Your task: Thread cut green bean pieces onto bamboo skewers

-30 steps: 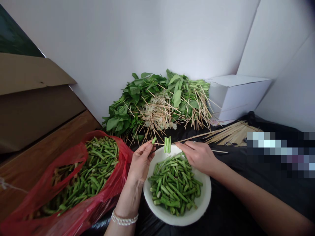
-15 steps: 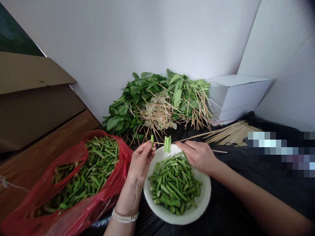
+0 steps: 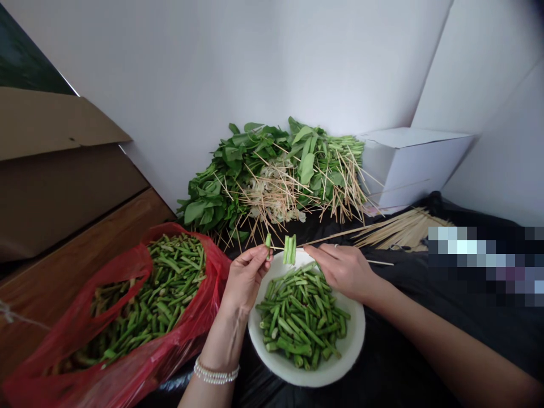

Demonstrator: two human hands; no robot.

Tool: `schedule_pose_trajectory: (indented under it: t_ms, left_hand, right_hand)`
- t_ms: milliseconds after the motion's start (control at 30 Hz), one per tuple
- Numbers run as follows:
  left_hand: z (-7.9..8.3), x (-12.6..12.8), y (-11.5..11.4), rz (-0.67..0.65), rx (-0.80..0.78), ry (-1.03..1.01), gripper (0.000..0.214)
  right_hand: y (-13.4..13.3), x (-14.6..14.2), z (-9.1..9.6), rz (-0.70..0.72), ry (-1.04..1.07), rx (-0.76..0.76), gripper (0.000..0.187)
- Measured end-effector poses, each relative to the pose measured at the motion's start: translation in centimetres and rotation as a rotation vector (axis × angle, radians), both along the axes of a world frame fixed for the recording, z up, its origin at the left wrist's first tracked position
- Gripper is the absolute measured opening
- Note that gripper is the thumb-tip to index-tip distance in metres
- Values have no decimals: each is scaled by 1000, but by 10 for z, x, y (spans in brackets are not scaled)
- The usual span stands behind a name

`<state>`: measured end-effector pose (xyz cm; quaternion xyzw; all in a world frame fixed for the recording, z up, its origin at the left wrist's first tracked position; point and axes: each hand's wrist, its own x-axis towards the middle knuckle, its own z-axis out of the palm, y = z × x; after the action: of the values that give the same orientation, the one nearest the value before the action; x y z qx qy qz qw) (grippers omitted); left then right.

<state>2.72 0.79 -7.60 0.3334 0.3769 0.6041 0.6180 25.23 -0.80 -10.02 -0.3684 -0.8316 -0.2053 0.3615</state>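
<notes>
My left hand [image 3: 245, 279] pinches a short green bean piece [image 3: 267, 240] upright at the tip of a thin bamboo skewer [image 3: 335, 236]. My right hand [image 3: 343, 268] grips that skewer, which runs off to the right. Two or three bean pieces [image 3: 289, 250] hang threaded on the skewer between my hands. Below them sits a white bowl [image 3: 349, 354] heaped with cut green beans [image 3: 301, 314]. A pearl bracelet [image 3: 215, 374] circles my left wrist.
A red plastic bag [image 3: 127, 368] full of cut beans lies at the left. Leafy greens on skewers [image 3: 272, 173] are piled against the white wall. Loose bamboo skewers [image 3: 399, 229] and a white box [image 3: 408, 164] lie at the right. Black sheeting [image 3: 425, 317] covers the surface; cardboard [image 3: 55, 170] stands left.
My left hand has turned the bean piece upright and brought it right, up to the skewer's tip. My right hand and the skewer have stayed in place.
</notes>
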Motion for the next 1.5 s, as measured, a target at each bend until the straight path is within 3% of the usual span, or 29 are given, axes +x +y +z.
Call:
schedule_pose_trajectory:
  t_ms: [433,567,733,867,1100,1267,1400,1500]
  left_hand:
    - [-5,4,-6,-109,58,260,21]
    - [-2,0,-9,-174,214,620,18]
    - [-2,2,-18,-586,442,1159,14]
    - [0,4,-22,-661,573,1407,25]
    - [0,3,-23,-649,606,1473,10]
    - [-2,0,-20,-547,620,1429,15]
    - [-3,-1,-21,-553,583,1378,24]
    - [-3,0,-20,-564,585,1311,15]
  right_hand:
    - [-3,-4,3,53,-35,41,32]
    - [0,3,6,-15,2,61,33]
    - [3,8,7,-80,20,77,32]
    - [2,7,5,-76,-7,68,33]
    - [2,7,5,-83,-17,33,35]
    - [2,7,6,-76,-3,23,35]
    - [2,6,6,-71,-10,29,34]
    - [2,6,6,-78,-14,27,34]
